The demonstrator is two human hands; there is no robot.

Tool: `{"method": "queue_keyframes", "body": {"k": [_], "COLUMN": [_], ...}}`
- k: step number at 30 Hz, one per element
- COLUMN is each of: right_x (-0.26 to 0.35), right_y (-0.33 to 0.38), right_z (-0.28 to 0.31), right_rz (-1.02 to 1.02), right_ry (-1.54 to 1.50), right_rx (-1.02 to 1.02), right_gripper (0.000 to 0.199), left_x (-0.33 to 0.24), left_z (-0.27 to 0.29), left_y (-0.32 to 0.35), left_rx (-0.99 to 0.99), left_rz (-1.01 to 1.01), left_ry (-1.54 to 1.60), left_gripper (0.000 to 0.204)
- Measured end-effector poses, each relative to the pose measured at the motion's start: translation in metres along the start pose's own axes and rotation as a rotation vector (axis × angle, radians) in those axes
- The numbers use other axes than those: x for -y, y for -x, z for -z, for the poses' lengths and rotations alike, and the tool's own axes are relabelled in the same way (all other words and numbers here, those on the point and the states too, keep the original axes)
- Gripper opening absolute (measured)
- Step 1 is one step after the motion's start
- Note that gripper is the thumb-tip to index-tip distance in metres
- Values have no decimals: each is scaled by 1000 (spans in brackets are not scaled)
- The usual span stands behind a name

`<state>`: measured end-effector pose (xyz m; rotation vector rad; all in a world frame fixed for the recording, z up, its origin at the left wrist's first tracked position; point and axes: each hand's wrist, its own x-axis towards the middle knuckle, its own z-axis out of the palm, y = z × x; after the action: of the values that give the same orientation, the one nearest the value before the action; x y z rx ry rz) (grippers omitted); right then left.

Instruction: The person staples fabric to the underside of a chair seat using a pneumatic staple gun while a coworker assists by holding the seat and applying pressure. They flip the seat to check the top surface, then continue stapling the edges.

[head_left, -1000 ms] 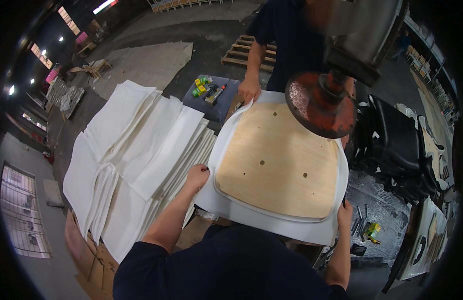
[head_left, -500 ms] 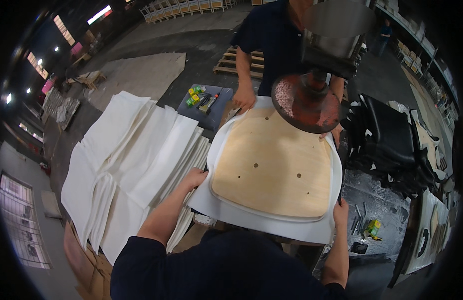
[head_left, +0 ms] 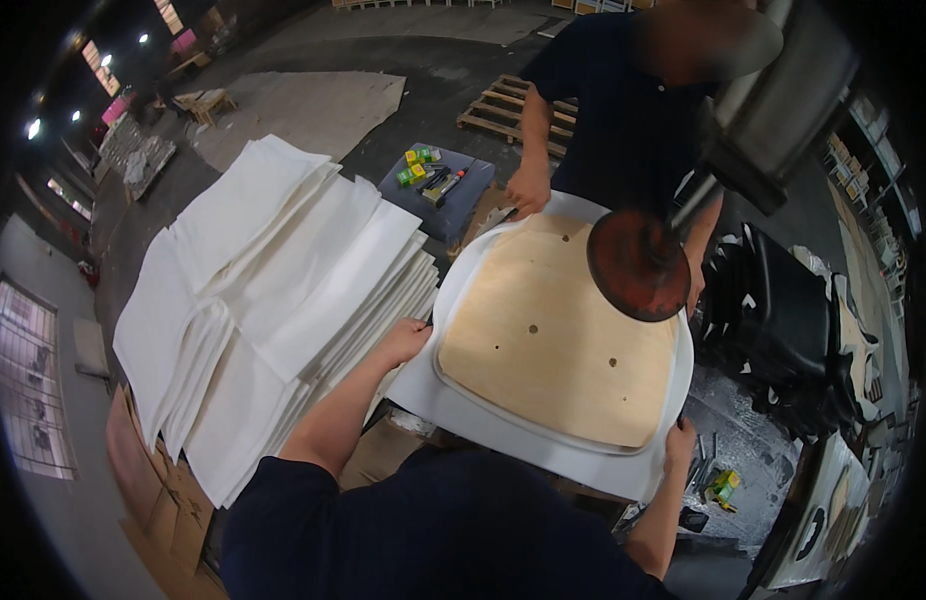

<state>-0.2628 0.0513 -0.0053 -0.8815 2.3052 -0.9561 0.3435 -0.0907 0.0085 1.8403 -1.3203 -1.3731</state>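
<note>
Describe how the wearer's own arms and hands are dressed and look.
Both forearms are bare from above the elbow down. The upper arms are covered by the short sleeves of a dark navy top. The left hand and the right hand are bare: no gloves can be seen. No watch, band or ring shows on either, though the right wrist is small in the picture.

Plywood seat board (head_left: 558, 345): pale tan, plain, with a few dark holes. White sheet (head_left: 543, 455) beneath it: off-white, unpatterned. Stacked sheets (head_left: 273, 300) along its left edge: white. Round press pad (head_left: 635, 266): rusty red-brown. Tray (head_left: 438, 195) beyond: dark blue-grey, holding yellow-green items.
</note>
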Motion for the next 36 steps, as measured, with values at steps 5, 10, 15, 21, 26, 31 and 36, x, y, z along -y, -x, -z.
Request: {"method": "queue_keyframes", "body": {"k": [5, 10, 15, 21, 26, 31, 36], "right_x": [-7, -9, -5, 5, 9, 5, -7], "right_y": [0, -7, 2, 5, 7, 6, 1], "right_z": [-4, 7, -2, 5, 6, 6, 4], "right_rz": [-63, -102, -187, -258, -289, -297, -234], "right_ry": [-95, -121, -208, -218, -244, -277, -170], "right_rx": [97, 139, 188, 209, 244, 250, 245], "right_gripper": [29, 30, 36, 41, 42, 38, 35], "left_x": [7, 10, 11, 11, 15, 19, 15], "left_z": [10, 1, 10, 2, 8, 3, 7], "left_y": [-6, -12, -10, -4, -3, -6, -9], "left_rx": [29, 21, 53, 18, 26, 7, -25], "left_rz": [30, -21, 32, -43, -141, -143, -224], "left_ry": [-112, -85, -140, -26, -88, -58, -207], "left_gripper": [36, 37, 33, 33, 33, 33, 36]}}
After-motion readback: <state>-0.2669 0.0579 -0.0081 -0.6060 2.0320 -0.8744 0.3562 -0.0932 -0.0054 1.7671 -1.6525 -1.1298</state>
